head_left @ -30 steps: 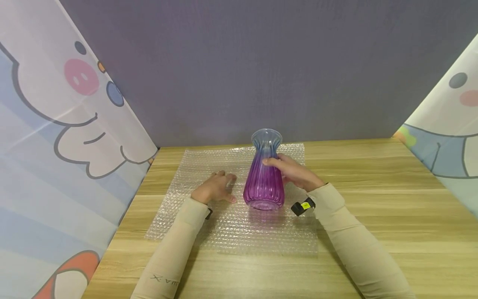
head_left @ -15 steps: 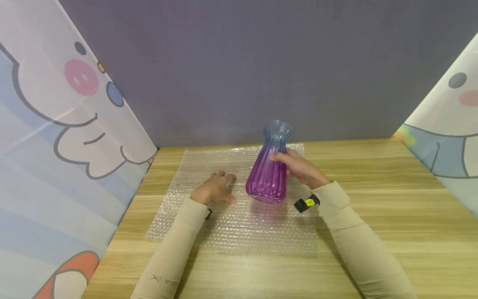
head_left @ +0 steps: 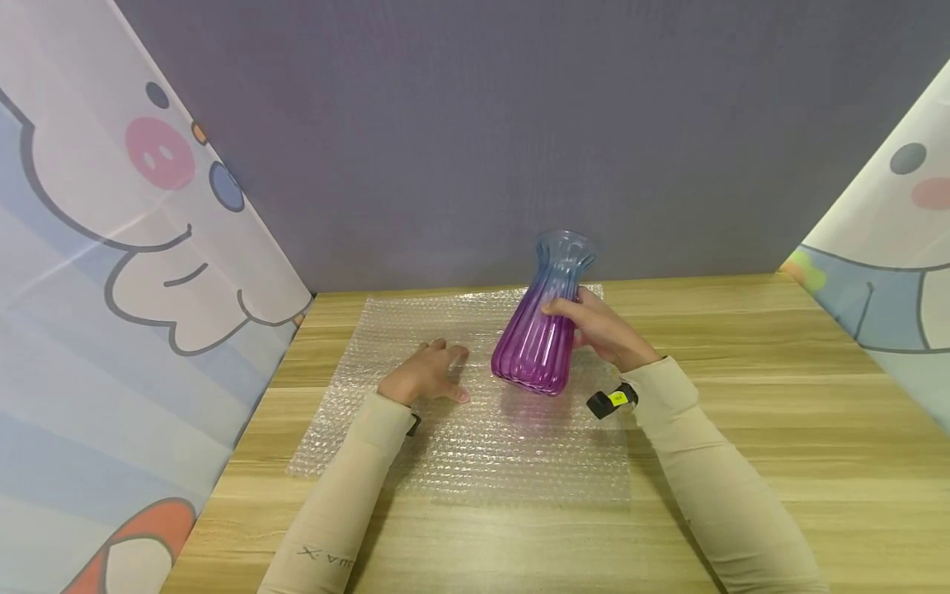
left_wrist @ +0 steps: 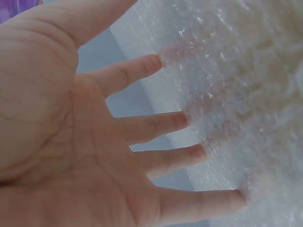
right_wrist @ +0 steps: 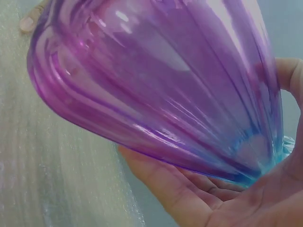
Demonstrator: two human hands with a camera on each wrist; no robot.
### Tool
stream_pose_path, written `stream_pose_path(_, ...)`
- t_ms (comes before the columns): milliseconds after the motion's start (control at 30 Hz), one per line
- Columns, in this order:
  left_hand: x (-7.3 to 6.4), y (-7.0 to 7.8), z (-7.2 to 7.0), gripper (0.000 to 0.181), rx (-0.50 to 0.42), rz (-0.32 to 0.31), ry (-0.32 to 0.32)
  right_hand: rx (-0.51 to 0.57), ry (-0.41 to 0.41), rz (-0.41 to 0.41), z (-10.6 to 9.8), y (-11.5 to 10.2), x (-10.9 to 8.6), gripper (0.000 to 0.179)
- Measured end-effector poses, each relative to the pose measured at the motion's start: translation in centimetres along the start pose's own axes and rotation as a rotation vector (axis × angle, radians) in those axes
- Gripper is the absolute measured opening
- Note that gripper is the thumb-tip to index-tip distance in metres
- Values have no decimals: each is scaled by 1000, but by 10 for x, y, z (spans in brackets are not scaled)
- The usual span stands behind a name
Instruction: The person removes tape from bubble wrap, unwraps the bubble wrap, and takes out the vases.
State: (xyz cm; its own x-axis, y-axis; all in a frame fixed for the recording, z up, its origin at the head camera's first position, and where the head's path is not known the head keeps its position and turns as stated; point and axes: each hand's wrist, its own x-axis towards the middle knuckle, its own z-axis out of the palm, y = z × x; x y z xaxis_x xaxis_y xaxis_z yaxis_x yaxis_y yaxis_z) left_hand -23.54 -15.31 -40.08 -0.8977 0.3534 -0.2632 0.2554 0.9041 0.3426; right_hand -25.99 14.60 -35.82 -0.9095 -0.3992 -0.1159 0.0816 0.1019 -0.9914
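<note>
A ribbed glass vase [head_left: 536,334], purple at the base and blue toward its flared mouth, is tilted with its top leaning right in the head view. My right hand [head_left: 597,326] grips it from the right side, thumb across the front and fingers behind. In the right wrist view the vase [right_wrist: 156,90] fills most of the picture, with fingers [right_wrist: 165,182] beneath it. Under it lies a sheet of clear bubble wrap [head_left: 445,322]. My left hand [head_left: 426,375] rests on the sheet, fingers spread, fingertips [left_wrist: 177,119] touching the bubbles in the left wrist view.
The bubble wrap lies flat on a wooden table [head_left: 742,396]. A grey wall [head_left: 475,140] rises along the table's back edge. Cartoon-printed panels [head_left: 141,289] stand at both sides.
My right hand has lifted the vase up and to the right, away from the bubble wrap, and it tilts more. The left hand has stayed in place.
</note>
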Motion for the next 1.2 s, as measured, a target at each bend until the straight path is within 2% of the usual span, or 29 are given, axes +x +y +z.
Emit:
stream_pose_path(300,0,-2,0,88,-13,-2,0,-8,76,14,-2,-1,1,73)
stream_pose_path(700,-1,1,0,87,-15,7,10,-13,87,-45,-8,-1,1,72)
stream_pose_path(1200,0,1,1,87,-10,-1,3,2,170,-26,-14,-5,-3,65)
